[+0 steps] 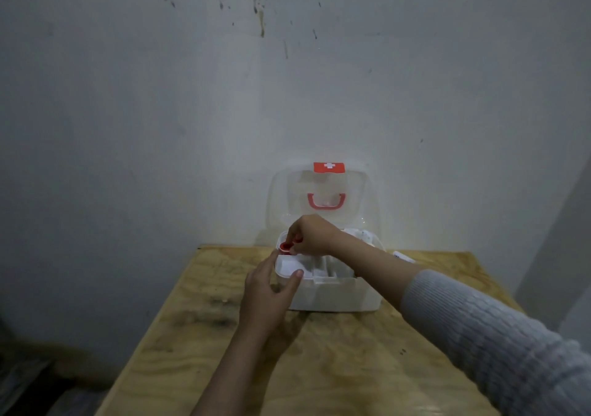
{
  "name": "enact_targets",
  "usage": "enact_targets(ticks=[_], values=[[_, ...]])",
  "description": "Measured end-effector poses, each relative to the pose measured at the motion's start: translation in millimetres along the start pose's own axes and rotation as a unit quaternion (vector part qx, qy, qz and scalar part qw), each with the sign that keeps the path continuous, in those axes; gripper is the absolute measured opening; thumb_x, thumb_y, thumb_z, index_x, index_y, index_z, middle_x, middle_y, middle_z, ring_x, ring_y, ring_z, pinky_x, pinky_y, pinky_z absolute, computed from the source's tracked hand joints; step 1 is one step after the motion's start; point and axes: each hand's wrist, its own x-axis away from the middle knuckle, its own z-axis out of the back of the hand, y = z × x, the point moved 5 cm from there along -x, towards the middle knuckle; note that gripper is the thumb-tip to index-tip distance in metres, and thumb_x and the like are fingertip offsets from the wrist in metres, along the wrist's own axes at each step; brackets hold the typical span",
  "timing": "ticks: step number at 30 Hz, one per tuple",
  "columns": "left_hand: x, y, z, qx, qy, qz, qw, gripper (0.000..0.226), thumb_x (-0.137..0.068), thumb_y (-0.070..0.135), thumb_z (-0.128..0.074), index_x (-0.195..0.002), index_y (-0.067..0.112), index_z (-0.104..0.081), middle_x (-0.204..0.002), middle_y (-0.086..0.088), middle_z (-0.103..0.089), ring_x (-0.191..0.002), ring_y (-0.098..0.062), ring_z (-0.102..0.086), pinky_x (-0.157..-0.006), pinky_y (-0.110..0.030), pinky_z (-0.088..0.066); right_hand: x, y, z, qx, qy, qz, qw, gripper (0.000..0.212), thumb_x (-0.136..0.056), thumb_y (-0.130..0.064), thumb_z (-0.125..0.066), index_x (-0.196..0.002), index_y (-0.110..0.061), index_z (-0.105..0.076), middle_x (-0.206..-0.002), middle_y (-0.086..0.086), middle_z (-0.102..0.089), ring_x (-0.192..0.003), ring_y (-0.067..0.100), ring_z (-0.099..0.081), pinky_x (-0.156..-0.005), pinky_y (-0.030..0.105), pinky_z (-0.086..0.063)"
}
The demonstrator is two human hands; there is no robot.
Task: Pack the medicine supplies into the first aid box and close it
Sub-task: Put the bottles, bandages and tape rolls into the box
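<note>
Nearest you: plywood table, pale grain with dark smudges on the left half. Your right forearm crosses it from the lower right in a grey ribbed sleeve; your left forearm comes up bare from the bottom edge.

Left hand: fingers spread, loosely cupped against the front left corner of the first aid box, thumb tip resting on the box's rim. It steadies the box and grips no separate object.

Right hand: reaches over the box's left side, fingertips pinched together on a small red roll-shaped item at the box's back left corner. Whether the item rests on the rim or is held just above it cannot be told; the frame is dim and soft.

Box: white base, standing at the table's far middle, with white inner compartments showing; contents are too blurred to identify. Something small and white lies on the table just right of the box.

Lid: translucent, upright, against the wall. It carries a red handle and a red latch marked with a white cross. No readable text anywhere.

Wall: grey, with dark spatter high up.
</note>
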Motion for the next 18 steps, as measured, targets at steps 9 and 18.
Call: enact_targets(ticks=[9,18], values=[[2,2,-1,0.042,0.012,-0.017,0.999,0.060,-0.078,0.050,-0.066,-0.133,0.043,-0.043,-0.137,0.006,-0.051,-0.115,-0.009,-0.048,-0.079,-0.021,-0.050,42,64,69,-0.075,0.150,-0.050,0.985,0.019,-0.080,-0.015,-0.070,-0.099,-0.012,-0.071,-0.096,0.005,-0.070,-0.069,0.005,-0.057,-0.072,0.019,-0.047],[3,2,-3,0.060,0.025,-0.010,0.998,0.063,-0.079,0.044,-0.067,-0.136,0.033,-0.044,-0.140,0.003,-0.050,-0.118,-0.014,-0.051,-0.081,-0.026,-0.051,112,202,37,-0.074,0.175,-0.256,0.948,0.017,-0.077,-0.014,-0.071,-0.093,-0.010,-0.072,-0.094,0.012,-0.072,-0.073,0.014,-0.059,-0.069,0.023,-0.046]])
